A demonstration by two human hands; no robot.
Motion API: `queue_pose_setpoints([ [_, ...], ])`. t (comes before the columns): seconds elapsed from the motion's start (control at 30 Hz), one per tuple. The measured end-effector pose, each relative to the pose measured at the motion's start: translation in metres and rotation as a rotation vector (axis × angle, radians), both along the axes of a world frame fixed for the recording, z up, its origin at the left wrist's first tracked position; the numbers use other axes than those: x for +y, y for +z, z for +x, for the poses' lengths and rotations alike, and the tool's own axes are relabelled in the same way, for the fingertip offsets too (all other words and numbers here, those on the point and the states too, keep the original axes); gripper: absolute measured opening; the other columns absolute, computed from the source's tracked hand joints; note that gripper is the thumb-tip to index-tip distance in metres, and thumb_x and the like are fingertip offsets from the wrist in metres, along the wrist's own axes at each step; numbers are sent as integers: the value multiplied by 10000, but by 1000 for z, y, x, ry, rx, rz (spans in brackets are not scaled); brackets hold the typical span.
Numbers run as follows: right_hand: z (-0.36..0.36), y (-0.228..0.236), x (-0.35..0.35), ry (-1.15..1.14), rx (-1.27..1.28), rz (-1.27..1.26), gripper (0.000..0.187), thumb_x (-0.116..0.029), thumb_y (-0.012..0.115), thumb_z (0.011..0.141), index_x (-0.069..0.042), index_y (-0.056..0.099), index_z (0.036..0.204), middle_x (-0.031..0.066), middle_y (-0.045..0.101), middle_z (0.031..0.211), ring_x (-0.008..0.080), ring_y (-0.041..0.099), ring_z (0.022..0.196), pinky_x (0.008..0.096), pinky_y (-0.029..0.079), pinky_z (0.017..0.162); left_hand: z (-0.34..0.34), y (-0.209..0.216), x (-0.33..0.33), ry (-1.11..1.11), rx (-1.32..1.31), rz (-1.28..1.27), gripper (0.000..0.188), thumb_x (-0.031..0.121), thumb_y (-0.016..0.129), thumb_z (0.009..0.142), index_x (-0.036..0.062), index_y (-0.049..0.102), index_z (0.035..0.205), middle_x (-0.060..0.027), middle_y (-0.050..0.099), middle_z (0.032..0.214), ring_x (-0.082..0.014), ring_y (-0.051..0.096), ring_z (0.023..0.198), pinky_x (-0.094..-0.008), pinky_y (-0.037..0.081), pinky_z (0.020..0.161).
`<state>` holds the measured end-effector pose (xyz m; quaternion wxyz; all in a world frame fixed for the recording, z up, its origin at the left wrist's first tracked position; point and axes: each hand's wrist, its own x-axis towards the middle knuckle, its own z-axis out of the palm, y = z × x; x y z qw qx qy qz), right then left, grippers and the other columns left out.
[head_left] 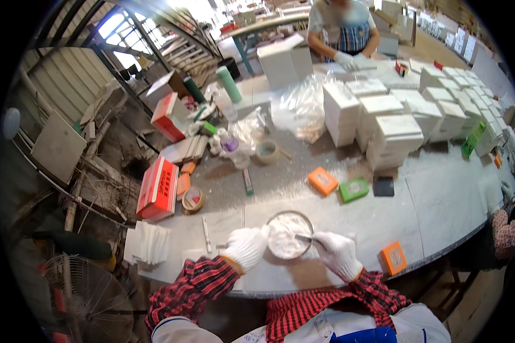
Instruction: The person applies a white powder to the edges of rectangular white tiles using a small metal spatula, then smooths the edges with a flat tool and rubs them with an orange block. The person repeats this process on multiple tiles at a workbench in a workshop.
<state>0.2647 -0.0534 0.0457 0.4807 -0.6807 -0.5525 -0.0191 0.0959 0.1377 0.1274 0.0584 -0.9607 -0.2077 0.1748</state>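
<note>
A round metal bowl holding white powder or paste stands near the table's front edge. My left hand, in a white knitted glove, is closed with its fingertips at the bowl's left rim. A short grey end of something pokes out on that hand's left side; I cannot make out what it is. My gloved right hand grips a small scraper, whose dark flat blade reaches over the bowl's right rim into the white stuff. The scraper's handle is hidden inside the glove.
Orange and green boxes lie around the bowl. White tile stacks fill the right side. Tape rolls, bottles and a red-white carton stand left. A co-worker handles a tile across the table. A fan stands lower left.
</note>
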Motion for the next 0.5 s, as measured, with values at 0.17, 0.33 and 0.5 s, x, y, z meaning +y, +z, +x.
queue_pose_setpoints([
  [0.17,-3,-22,-24,-52,524,-88,188,-57,731,917,-14,725,1100,111,756,887,192,717,707,302,564,655,-30,17,5,-78,-367,-395,317,201,588,974,198,642,1286,-142,737,911,-366,731,774,-465,582,667],
  [0.33,-22,-33,-28,-33,1174,-159,298,-76,717,947,39,697,1222,102,763,928,100,676,728,241,545,653,-67,-25,-36,-70,-253,-683,376,264,606,986,237,624,1361,-185,733,1041,-391,722,859,-488,574,731],
  [0.5,-33,-48,-28,-66,990,-233,322,-85,729,934,25,704,1235,110,780,965,110,700,755,263,569,702,-77,-72,-43,-67,-221,-691,319,240,622,969,227,618,1288,-164,739,1028,-413,717,855,-513,559,718],
])
